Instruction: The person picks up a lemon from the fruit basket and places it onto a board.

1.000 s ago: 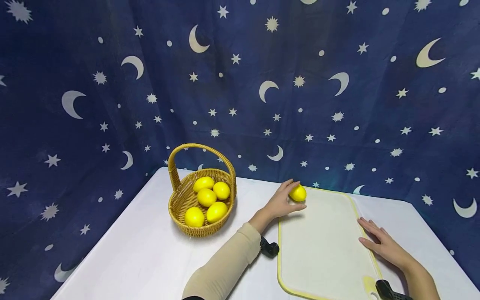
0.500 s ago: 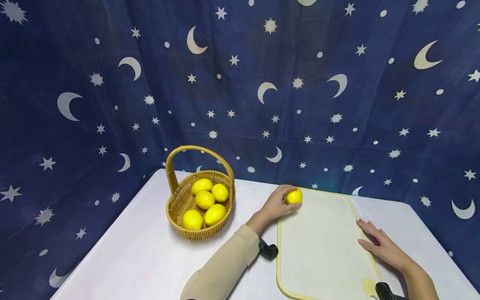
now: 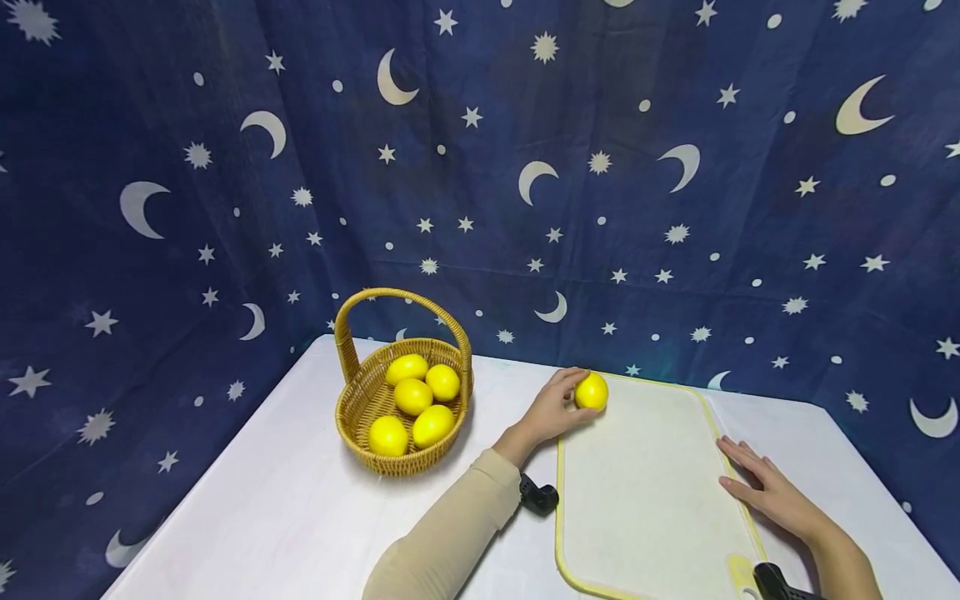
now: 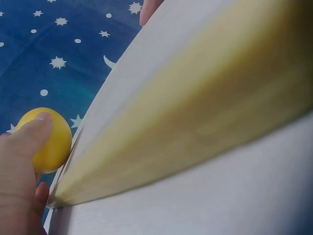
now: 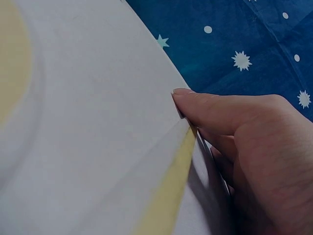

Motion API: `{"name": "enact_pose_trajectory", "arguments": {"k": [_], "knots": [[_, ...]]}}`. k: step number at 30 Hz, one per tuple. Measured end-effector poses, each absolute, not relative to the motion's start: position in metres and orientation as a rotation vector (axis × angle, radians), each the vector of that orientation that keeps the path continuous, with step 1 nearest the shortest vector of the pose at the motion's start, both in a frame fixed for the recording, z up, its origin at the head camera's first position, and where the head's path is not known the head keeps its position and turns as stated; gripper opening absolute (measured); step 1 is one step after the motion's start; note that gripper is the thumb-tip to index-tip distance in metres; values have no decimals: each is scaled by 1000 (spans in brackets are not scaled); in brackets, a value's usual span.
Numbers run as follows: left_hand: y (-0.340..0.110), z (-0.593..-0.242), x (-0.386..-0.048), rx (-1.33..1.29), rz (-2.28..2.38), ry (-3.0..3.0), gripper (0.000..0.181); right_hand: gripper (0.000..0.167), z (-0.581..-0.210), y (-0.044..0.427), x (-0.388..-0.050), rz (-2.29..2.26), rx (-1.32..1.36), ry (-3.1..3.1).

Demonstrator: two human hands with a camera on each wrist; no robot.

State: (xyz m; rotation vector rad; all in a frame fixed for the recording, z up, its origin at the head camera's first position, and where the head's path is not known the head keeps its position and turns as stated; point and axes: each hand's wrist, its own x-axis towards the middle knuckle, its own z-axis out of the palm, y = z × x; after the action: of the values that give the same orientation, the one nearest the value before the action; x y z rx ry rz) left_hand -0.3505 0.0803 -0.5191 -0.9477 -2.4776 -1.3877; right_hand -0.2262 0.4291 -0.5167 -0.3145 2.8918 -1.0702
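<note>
My left hand (image 3: 551, 408) holds a yellow lemon (image 3: 592, 392) at the far left corner of a white cutting board (image 3: 652, 483) with a yellow rim. In the left wrist view the thumb lies across the lemon (image 4: 54, 147), with other fingers partly hidden behind and below it. Along the board's right edge rests my right hand (image 3: 772, 496), its fingers fairly straight. The right wrist view has that thumb (image 5: 210, 110) touching the board near its rim, while the other fingers are mostly hidden past the edge.
Left of the board stands a wicker basket (image 3: 360, 417) with a tall handle, holding several lemons (image 3: 413, 396). A white cloth covers the table (image 3: 262, 517). Behind it hangs a dark blue curtain (image 3: 465, 183) with moons and stars.
My left fingers have closed round the lemon, which has shifted slightly left and toward me since one second ago. The right hand stays at the board's edge.
</note>
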Motion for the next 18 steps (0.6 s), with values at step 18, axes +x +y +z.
{"name": "enact_pose_trajectory", "arguments": {"k": [18], "knots": [[83,-521,-352,-902,-1396,-2502,70,70,-518,431,-227,-1044,-323,2896]]}}
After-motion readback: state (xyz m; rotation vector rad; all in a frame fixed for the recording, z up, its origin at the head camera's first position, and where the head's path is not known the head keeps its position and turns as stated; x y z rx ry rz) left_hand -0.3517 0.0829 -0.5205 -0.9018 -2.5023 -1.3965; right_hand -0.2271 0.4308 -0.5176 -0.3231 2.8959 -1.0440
